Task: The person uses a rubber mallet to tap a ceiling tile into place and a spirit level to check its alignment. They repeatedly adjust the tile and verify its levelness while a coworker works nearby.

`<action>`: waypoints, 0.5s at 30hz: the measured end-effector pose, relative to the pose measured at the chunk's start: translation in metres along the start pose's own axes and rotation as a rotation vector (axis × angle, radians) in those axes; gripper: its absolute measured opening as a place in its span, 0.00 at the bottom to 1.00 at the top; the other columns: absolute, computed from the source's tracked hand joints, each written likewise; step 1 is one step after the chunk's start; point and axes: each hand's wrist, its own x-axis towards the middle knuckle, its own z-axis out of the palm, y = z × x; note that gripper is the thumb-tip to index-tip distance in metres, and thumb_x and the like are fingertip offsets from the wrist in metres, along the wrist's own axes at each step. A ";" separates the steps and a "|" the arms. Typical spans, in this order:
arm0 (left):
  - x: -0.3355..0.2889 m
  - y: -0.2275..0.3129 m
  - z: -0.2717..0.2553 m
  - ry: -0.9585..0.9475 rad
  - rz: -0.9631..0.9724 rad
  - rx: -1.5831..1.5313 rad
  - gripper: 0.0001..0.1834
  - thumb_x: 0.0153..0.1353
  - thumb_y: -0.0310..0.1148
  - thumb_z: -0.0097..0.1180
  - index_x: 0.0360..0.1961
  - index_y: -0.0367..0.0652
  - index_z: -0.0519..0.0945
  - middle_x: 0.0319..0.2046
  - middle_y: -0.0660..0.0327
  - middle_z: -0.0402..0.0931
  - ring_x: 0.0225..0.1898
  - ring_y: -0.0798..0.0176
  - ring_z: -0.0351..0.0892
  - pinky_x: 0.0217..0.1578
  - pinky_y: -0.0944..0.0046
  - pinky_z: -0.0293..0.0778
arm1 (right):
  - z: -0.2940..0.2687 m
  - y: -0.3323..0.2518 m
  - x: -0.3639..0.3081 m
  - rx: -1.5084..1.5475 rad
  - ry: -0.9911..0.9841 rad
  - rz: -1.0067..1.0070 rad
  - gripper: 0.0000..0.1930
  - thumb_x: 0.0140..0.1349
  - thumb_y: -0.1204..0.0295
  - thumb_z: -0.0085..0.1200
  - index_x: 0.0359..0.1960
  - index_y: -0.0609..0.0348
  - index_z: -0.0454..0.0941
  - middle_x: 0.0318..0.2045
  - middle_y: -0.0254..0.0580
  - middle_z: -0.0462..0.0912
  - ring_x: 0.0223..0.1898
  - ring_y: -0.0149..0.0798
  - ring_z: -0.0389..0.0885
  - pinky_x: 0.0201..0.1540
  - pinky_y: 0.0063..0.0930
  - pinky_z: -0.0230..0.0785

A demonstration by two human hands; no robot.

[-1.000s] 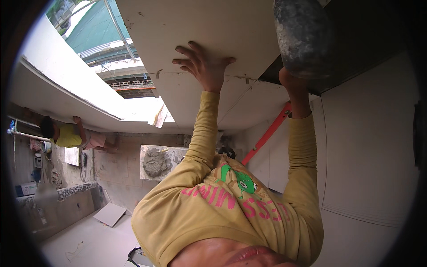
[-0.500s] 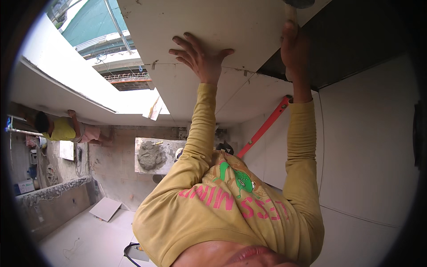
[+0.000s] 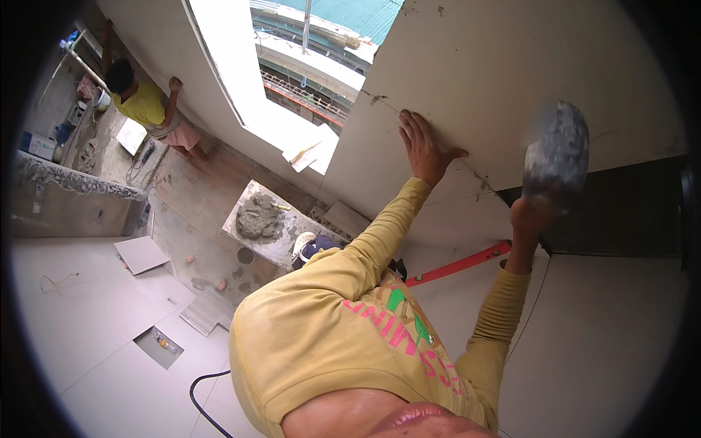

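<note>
Fingers of left hand spread flat on large pale wall tile; right hand fist-wrapped round grey mortar-caked mallet, just right of fingers. Risk: blow strays, cracks tile or strikes fingers.

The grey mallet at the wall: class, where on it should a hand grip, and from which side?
Probably low on the handle, from below: the mallet points its heavy, motion-blurred head up against the pale tile, and the right hand already grips beneath it. The handle itself is hidden.
</note>
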 end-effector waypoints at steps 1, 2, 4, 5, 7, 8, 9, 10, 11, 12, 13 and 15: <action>0.000 0.000 0.001 -0.004 -0.007 -0.008 0.83 0.34 0.63 0.77 0.72 0.19 0.36 0.74 0.26 0.30 0.78 0.34 0.26 0.75 0.39 0.31 | 0.003 -0.001 0.008 -0.013 -0.050 0.029 0.27 0.77 0.48 0.38 0.33 0.62 0.74 0.21 0.43 0.77 0.24 0.44 0.79 0.26 0.38 0.68; 0.000 -0.001 0.001 -0.002 -0.008 -0.022 0.82 0.35 0.63 0.77 0.72 0.19 0.36 0.74 0.26 0.30 0.78 0.34 0.26 0.75 0.39 0.31 | 0.005 -0.005 0.014 -0.028 -0.101 0.058 0.26 0.76 0.49 0.40 0.34 0.62 0.74 0.21 0.46 0.77 0.24 0.48 0.80 0.26 0.39 0.69; 0.000 -0.002 0.002 -0.019 0.002 -0.014 0.82 0.35 0.64 0.77 0.72 0.18 0.36 0.74 0.25 0.30 0.78 0.33 0.26 0.74 0.38 0.30 | 0.006 -0.015 0.024 -0.066 -0.216 0.137 0.24 0.76 0.51 0.42 0.34 0.62 0.74 0.21 0.52 0.78 0.26 0.57 0.82 0.26 0.42 0.71; 0.002 -0.003 0.002 -0.054 -0.030 0.004 0.82 0.35 0.65 0.76 0.72 0.18 0.36 0.74 0.25 0.30 0.77 0.32 0.26 0.74 0.38 0.29 | 0.008 -0.021 0.026 -0.091 -0.217 0.187 0.23 0.76 0.53 0.44 0.34 0.62 0.74 0.21 0.55 0.79 0.27 0.61 0.82 0.26 0.44 0.72; 0.001 -0.004 0.003 -0.044 -0.016 -0.013 0.82 0.35 0.65 0.76 0.72 0.18 0.36 0.73 0.25 0.30 0.77 0.32 0.25 0.74 0.37 0.29 | 0.010 -0.030 0.025 -0.080 -0.286 0.143 0.23 0.75 0.50 0.43 0.35 0.60 0.74 0.22 0.56 0.78 0.27 0.63 0.82 0.27 0.46 0.72; 0.000 -0.005 0.003 -0.031 -0.005 -0.018 0.82 0.36 0.65 0.76 0.72 0.18 0.36 0.73 0.25 0.29 0.77 0.32 0.25 0.74 0.37 0.29 | 0.011 -0.033 0.021 -0.047 -0.257 0.066 0.24 0.74 0.50 0.43 0.35 0.60 0.74 0.22 0.55 0.78 0.27 0.63 0.82 0.27 0.46 0.72; 0.001 -0.005 0.004 -0.057 -0.027 0.006 0.82 0.35 0.65 0.76 0.72 0.18 0.36 0.73 0.25 0.30 0.77 0.32 0.25 0.74 0.36 0.29 | 0.012 -0.033 0.020 0.002 -0.219 -0.062 0.24 0.74 0.49 0.43 0.36 0.60 0.74 0.22 0.55 0.78 0.27 0.63 0.82 0.28 0.47 0.72; 0.001 -0.006 0.004 -0.031 -0.016 0.028 0.82 0.35 0.65 0.76 0.72 0.18 0.36 0.73 0.25 0.30 0.77 0.31 0.25 0.74 0.36 0.29 | 0.014 -0.032 0.016 0.085 -0.104 -0.268 0.25 0.72 0.48 0.43 0.36 0.61 0.74 0.21 0.54 0.78 0.27 0.62 0.82 0.28 0.47 0.73; -0.001 -0.006 0.005 0.000 0.008 0.021 0.82 0.35 0.65 0.76 0.72 0.18 0.36 0.73 0.24 0.30 0.77 0.31 0.25 0.73 0.35 0.29 | 0.015 -0.029 0.014 0.046 -0.129 -0.116 0.25 0.72 0.48 0.44 0.37 0.61 0.74 0.21 0.54 0.78 0.28 0.62 0.83 0.28 0.47 0.73; 0.001 -0.006 0.005 -0.016 -0.011 0.032 0.82 0.36 0.65 0.76 0.72 0.18 0.36 0.73 0.24 0.30 0.77 0.31 0.25 0.73 0.35 0.30 | 0.017 -0.025 0.014 0.019 -0.166 -0.012 0.25 0.72 0.47 0.44 0.37 0.62 0.74 0.22 0.53 0.78 0.28 0.62 0.83 0.28 0.47 0.73; -0.001 -0.006 0.005 -0.020 -0.005 0.011 0.82 0.36 0.65 0.76 0.72 0.18 0.36 0.73 0.24 0.30 0.77 0.31 0.25 0.73 0.35 0.30 | 0.016 -0.022 0.011 0.002 -0.193 0.101 0.26 0.72 0.47 0.44 0.38 0.62 0.75 0.22 0.53 0.78 0.28 0.61 0.83 0.28 0.46 0.73; -0.001 -0.006 0.005 -0.052 -0.022 -0.008 0.82 0.36 0.66 0.75 0.72 0.19 0.36 0.73 0.25 0.30 0.77 0.31 0.26 0.73 0.34 0.30 | 0.016 -0.018 0.008 -0.036 -0.290 0.200 0.25 0.72 0.48 0.46 0.36 0.63 0.75 0.20 0.52 0.78 0.26 0.61 0.83 0.28 0.45 0.73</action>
